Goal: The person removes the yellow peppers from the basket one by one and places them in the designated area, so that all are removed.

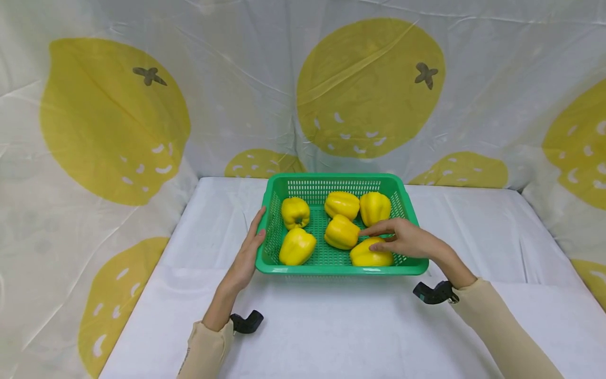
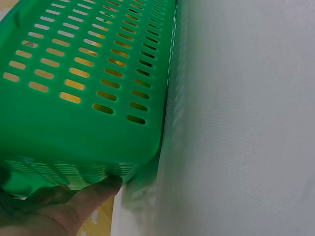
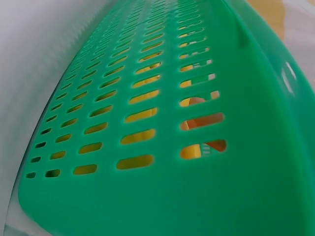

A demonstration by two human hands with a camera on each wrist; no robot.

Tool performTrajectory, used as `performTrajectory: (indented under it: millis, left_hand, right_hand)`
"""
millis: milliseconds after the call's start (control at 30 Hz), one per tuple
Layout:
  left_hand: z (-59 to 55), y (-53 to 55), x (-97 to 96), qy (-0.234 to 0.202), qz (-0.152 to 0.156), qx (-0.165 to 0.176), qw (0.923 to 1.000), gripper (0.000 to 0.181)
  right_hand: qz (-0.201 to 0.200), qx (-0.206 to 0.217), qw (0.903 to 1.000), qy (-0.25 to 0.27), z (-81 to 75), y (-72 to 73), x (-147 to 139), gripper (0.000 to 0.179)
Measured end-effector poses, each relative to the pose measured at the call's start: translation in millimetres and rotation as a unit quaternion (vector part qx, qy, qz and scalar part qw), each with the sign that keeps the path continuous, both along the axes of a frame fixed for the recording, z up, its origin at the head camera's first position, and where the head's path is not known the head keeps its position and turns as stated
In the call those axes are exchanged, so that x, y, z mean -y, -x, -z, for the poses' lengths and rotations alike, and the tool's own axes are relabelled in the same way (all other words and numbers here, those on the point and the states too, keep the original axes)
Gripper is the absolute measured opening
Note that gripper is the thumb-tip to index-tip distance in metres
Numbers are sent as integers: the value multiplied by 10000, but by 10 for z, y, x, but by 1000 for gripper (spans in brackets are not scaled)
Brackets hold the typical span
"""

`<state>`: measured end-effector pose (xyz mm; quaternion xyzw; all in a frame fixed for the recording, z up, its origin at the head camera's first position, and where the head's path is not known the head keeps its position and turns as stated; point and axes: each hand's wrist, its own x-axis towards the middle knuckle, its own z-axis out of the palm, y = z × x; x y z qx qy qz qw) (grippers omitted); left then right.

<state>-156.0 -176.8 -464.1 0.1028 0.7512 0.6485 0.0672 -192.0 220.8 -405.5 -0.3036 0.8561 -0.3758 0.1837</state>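
Unclenched, my left hand (image 1: 245, 257) and right hand (image 1: 404, 239) are curling round nothing. Beneath everything, a broad table draped in white cloth (image 1: 331, 326) is supporting a rectangular, slotted green plastic basket (image 1: 341, 270), which is sitting straight before me. Both forearms, in beige sleeves (image 1: 502, 331), are reaching forward from either side, the right wrist angling inward over the rim. Outside the basket's left wall, my left fingers are lying long and nearly straight against it, presumably steadying it. Inside, six glossy yellow bell peppers (image 1: 296, 248) are sitting on the slotted floor, two at the left and four toward the right; their looser spread is probably leaving room for fingers. My right thumb is touching the front right pepper (image 1: 366, 257), while the fingers are stretching toward the middle pepper (image 1: 340, 232); whether they are touching it, I cannot tell.
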Motion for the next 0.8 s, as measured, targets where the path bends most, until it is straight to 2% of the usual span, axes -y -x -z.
performTrajectory:
  millis: [200,500,800]
  left_hand:
    - [6,-4,3,-39,-13,14,10000,54]
    - [-1,-7,3,-62,29,-44,10000,54]
    - [0,2,4,-87,43,-53,9999,54]
  right_hand:
    - [-88,-172,9997,-122,57,6,45,40]
    - [-167,-142,9997,-44,101,17,70,33]
    - [-50,-97,9999,-36,119,26,78,32]
